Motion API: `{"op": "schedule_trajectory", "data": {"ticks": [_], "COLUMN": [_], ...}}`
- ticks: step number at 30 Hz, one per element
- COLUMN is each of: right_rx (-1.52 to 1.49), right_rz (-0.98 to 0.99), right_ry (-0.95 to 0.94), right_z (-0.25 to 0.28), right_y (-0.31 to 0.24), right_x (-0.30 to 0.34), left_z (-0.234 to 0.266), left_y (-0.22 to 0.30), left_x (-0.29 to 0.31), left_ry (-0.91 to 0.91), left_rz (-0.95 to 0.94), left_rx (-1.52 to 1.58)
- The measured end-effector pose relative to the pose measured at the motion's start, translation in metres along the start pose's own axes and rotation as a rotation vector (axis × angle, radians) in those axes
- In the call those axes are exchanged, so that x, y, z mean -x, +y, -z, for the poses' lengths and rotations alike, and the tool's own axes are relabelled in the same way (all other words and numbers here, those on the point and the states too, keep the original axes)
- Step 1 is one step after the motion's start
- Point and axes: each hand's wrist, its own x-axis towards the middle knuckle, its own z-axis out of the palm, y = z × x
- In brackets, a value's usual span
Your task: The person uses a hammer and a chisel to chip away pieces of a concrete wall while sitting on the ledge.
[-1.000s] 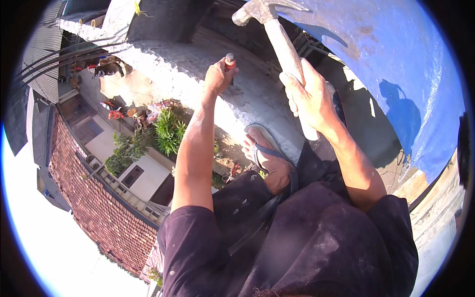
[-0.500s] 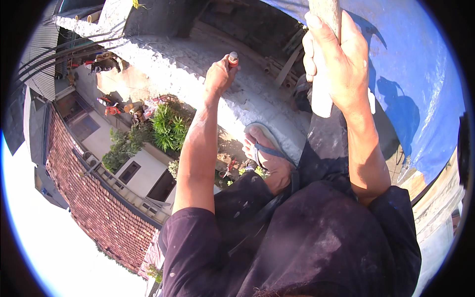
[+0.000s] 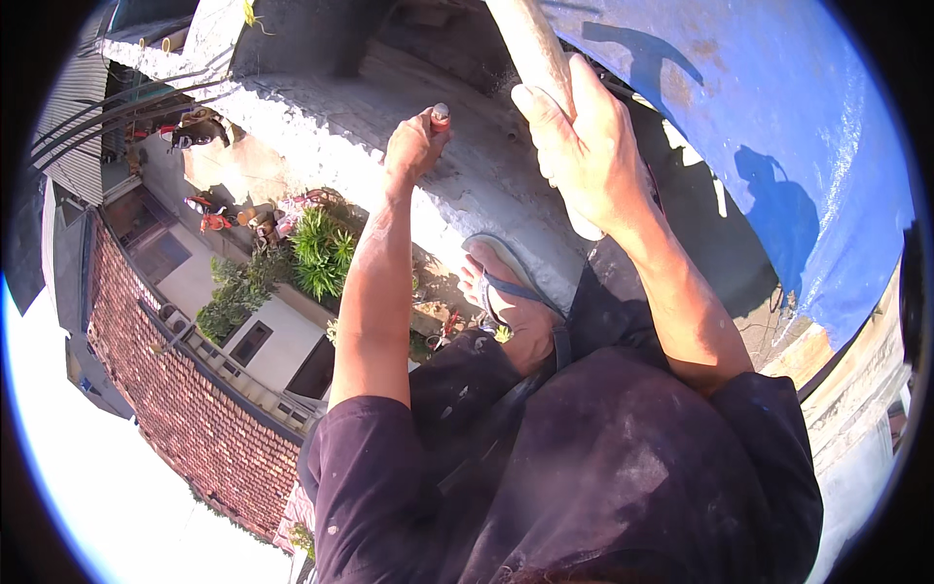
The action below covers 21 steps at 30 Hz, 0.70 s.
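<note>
My right hand (image 3: 595,161) is closed around the pale wooden handle of a hammer (image 3: 533,47), raised at the upper middle. The hammer's head is outside the picture, but its shadow falls on the blue sheet. The handle's lower end sticks out below my palm. My left hand (image 3: 409,154), arm stretched forward over the concrete ledge, is wrapped round a chisel (image 3: 441,119). Only the chisel's grey rounded top and orange-red grip show; its blade is hidden beneath my fist.
My sandalled foot (image 3: 516,302) stands on the rough white-grey ledge (image 3: 443,219). Left of it the ground drops to a yard with plants (image 3: 321,253) and a tiled roof (image 3: 185,389). Dark cables (image 3: 126,112) run in at left. A blue sheet (image 3: 817,97) covers the right side.
My right hand has swung left and toward the chisel with the hammer, whose handle now tilts. My left hand keeps its grip on the chisel, shifted slightly left with the whole view.
</note>
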Motion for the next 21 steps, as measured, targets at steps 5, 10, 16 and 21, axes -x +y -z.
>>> {"op": "schedule_trajectory", "data": {"ticks": [5, 10, 16, 21], "right_rx": [-0.245, 0.334, -0.043, -0.128], "right_rz": [0.112, -0.337, -0.029, 0.123], "right_ry": [0.284, -0.349, 0.056, 0.321], "right_z": [-0.035, -0.036, 0.002, -0.051], "right_y": [0.024, 0.085, 0.002, 0.059], "right_x": [0.008, 0.031, 0.006, 0.023], "left_z": [0.000, -0.003, -0.002, -0.003], "left_y": [0.004, -0.006, -0.001, -0.001], "left_x": [-0.007, -0.009, -0.004, -0.010], "left_ry": [-0.036, -0.063, -0.042, -0.062], "left_rz": [0.019, -0.046, -0.028, -0.039], "left_rx": [-0.036, -0.033, 0.018, 0.075]}}
